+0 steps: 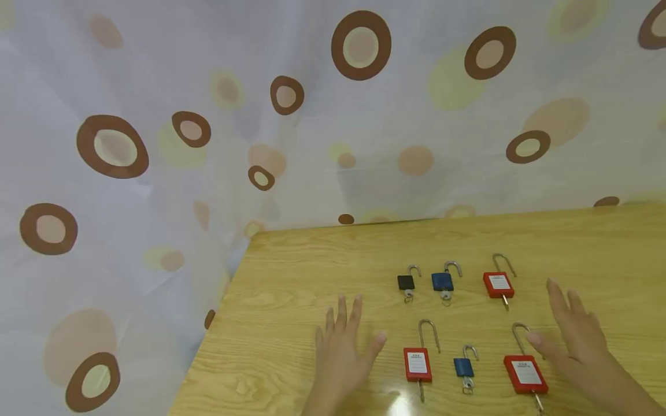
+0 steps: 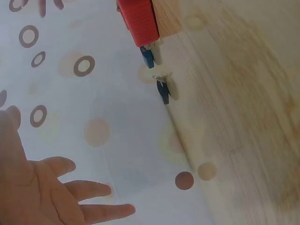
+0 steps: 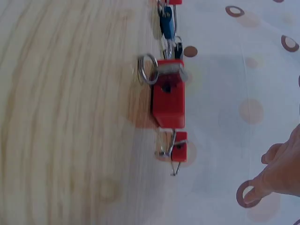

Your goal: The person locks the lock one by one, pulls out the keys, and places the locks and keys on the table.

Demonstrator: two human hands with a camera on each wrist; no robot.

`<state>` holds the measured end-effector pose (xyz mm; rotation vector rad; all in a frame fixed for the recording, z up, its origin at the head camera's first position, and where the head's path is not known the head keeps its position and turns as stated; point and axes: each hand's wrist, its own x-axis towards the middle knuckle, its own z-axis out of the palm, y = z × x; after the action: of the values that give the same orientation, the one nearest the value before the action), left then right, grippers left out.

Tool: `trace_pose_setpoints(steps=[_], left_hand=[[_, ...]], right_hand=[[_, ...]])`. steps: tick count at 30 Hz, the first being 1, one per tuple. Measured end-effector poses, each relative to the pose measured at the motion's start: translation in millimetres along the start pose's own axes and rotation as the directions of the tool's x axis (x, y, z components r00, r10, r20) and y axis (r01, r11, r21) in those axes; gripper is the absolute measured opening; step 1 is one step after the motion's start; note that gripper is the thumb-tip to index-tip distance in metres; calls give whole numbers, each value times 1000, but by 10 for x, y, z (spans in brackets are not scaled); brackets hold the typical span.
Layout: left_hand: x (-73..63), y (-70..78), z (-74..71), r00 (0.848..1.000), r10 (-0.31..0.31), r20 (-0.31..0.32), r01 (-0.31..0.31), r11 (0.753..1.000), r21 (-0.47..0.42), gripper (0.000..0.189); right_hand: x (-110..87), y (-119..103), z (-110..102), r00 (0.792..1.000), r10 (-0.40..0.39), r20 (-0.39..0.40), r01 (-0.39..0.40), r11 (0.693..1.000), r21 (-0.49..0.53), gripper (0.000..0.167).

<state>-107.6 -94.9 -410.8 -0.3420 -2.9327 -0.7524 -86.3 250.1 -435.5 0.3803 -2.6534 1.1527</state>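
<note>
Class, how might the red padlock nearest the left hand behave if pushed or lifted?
The red padlock would probably slide rather than roll, being boxy and lying flat. Its metal shackle looks stiff but, open at one end, may swivel. The jutting key might snag.

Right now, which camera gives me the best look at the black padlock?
The head view: the black padlock shows whole there, broad face visible, nothing covering it. The left wrist view shows it small and nearly edge-on; the right wrist view is too crowded to pick it out for certain.
</note>
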Motion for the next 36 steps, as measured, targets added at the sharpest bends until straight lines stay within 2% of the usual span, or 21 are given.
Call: trace_pose_setpoints(steps=[2, 5, 7, 9, 13, 15, 18, 20, 22, 25, 27, 29, 32, 34, 36], left_hand=[[6, -3, -16, 1000, -6, 0, 6, 994, -107, 66], [12, -23, -15, 1000, 14, 15, -9, 955, -296, 60], [17, -31, -2, 999, 21, 36, -5, 914, -407, 57], [25, -33, 21, 998, 33, 60, -1, 879, -477, 55], [36, -15, 72, 992, 32, 121, 40, 831, -556, 54], [40, -2, 96, 989, 33, 144, 56, 817, -574, 53], [46, 21, 133, 984, 27, 177, 84, 805, -588, 54], [51, 38, 156, 980, 23, 196, 101, 794, -599, 54], [53, 56, 181, 976, 14, 216, 125, 780, -614, 56], [48, 77, 217, 968, -2, 250, 167, 753, -637, 58], [48, 89, 244, 961, -15, 277, 199, 735, -649, 59], [56, 102, 264, 954, -30, 299, 229, 718, -658, 59], [60, 115, 295, 948, -49, 314, 257, 699, -667, 60], [56, 125, 315, 947, -73, 313, 275, 687, -673, 61], [56, 144, 342, 946, -109, 306, 296, 678, -673, 60]], right_hand=[[13, -73, 67, 1000, -12, 0, 12, 991, 130, 83], [27, -182, 152, 1000, -5, 10, 2, 965, 262, 85], [38, -240, 197, 1000, 7, 8, -9, 965, 263, 86], [52, -279, 241, 1000, 22, 9, -24, 965, 263, 86], [74, -351, 335, 997, 67, 29, -72, 961, 267, 84], [88, -379, 394, 996, 82, 26, -86, 951, 297, 81], [133, -422, 486, 997, 83, -3, -79, 957, 280, 75], [164, -458, 537, 993, 114, 9, -113, 954, 278, 70], [196, -502, 575, 987, 155, 41, -160, 936, 312, 64], [230, -566, 618, 957, 260, 129, -290, 882, 371, 59], [258, -608, 647, 923, 336, 190, -385, 834, 395, 58], [292, -653, 674, 876, 414, 249, -482, 781, 398, 58], [327, -710, 727, 794, 508, 334, -607, 689, 395, 60], [341, -724, 770, 764, 533, 363, -644, 655, 394, 60], [347, -725, 805, 750, 538, 384, -661, 639, 394, 58]])
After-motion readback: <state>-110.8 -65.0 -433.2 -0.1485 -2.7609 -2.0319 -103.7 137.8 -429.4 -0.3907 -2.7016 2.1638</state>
